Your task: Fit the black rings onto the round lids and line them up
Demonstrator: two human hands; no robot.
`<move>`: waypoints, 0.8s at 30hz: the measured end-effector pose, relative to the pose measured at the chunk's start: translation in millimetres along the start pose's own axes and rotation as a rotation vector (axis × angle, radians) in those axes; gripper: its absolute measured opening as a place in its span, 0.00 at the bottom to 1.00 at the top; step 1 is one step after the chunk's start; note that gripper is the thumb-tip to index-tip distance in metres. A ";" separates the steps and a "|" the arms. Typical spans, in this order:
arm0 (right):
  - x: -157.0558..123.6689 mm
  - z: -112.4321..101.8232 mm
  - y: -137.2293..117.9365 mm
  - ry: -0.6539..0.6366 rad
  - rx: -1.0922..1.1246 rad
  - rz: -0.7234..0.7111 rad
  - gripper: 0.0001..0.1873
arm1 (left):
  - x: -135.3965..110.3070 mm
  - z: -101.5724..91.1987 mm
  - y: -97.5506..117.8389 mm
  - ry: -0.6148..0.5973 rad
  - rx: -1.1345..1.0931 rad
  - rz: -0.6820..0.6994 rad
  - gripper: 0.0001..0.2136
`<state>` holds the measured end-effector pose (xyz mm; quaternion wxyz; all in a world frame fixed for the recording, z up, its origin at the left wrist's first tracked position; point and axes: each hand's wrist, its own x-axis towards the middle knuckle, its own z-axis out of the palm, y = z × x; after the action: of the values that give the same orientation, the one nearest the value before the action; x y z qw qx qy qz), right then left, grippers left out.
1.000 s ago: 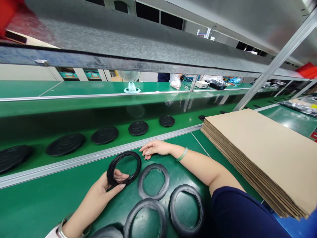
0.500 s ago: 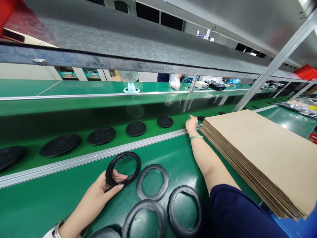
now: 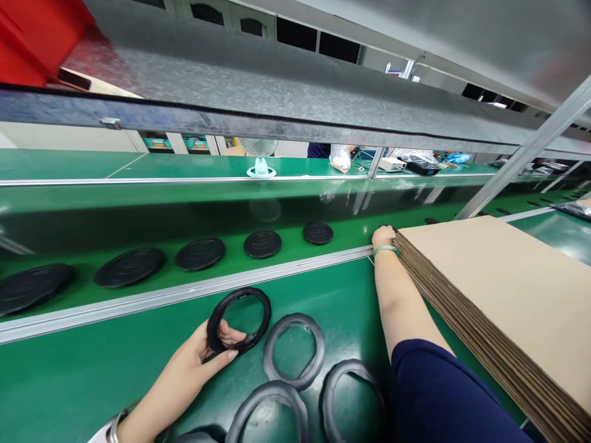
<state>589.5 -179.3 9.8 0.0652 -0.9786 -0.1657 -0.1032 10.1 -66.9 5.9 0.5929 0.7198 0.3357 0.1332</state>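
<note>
My left hand (image 3: 215, 351) is closed around the rim of a black ring (image 3: 264, 307), holding it tilted above the green worktop. Several grey-black rings lie beside it, among them a near ring (image 3: 317, 354), a ring at the bottom (image 3: 244, 409) and one to the right (image 3: 329, 400). My right hand (image 3: 383, 235) is stretched out over the green belt, by the corner of the cardboard stack. Its fingers are curled at a black disc, of which only a dark edge shows past the hand; the grip itself is mostly hidden.
Black discs, such as this one (image 3: 262, 244), lie in a row along the green conveyor belt (image 3: 295, 261). A metal rail (image 3: 184, 292) separates belt and worktop. The cardboard stack (image 3: 498, 289) stands at right, near a slanted metal post (image 3: 517, 157). Overhead runs a grey shelf (image 3: 277, 92).
My right hand has moved right along the belt to the disc by the cardboard, now mostly covering it. My left hand still holds the ring. The view has shifted slightly.
</note>
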 end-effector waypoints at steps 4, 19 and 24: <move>-7.9 8.7 -12.6 0.024 0.015 -0.057 0.17 | 0.9 0.5 -3.2 -0.003 0.002 0.018 0.25; 2.8 21.1 1.6 -0.031 0.294 -0.250 0.11 | -1.5 6.9 5.8 0.008 -0.047 0.104 0.19; -5.1 25.2 -16.8 -0.016 0.416 -0.385 0.20 | -4.4 9.6 11.2 0.003 -0.069 0.108 0.17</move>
<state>583.7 -161.1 -14.2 0.2423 -0.8955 -0.3667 -0.0697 16.1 -77.9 14.9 0.6087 0.7159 0.2923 0.1774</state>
